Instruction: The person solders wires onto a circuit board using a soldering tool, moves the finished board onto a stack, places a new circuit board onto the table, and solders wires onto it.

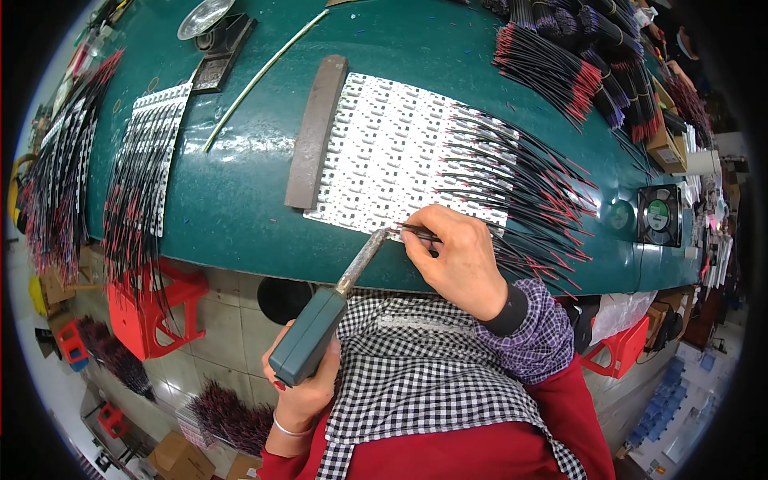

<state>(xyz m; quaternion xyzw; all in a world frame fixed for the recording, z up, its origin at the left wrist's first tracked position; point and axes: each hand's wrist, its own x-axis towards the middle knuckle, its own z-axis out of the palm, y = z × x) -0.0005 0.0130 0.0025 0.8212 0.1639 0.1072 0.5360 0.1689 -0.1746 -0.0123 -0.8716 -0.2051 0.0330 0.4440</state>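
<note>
My left hand [312, 394] is wrapped round the dark green handle of a soldering iron [306, 330]. Its metal tip meets the near edge of a white circuit board panel [380, 144] lying on the green table. Beside that tip, my right hand [460, 258] pinches a thin black wire [414, 229] between thumb and fingers, its end at the panel. Rows of black wires with red ends [520, 180] spread rightward from the panel's right part; my hand covers some of them. A brown bar [318, 132] rests along the panel's left edge.
Wired panels [164, 136] hang partly over the table's left edge. At the back left stand a scale with a metal pan [216, 60] and a pale rod [264, 74]. Wire bundles [552, 68] lie back right, above a small black fan [658, 214]. Red stools [160, 312] stand below.
</note>
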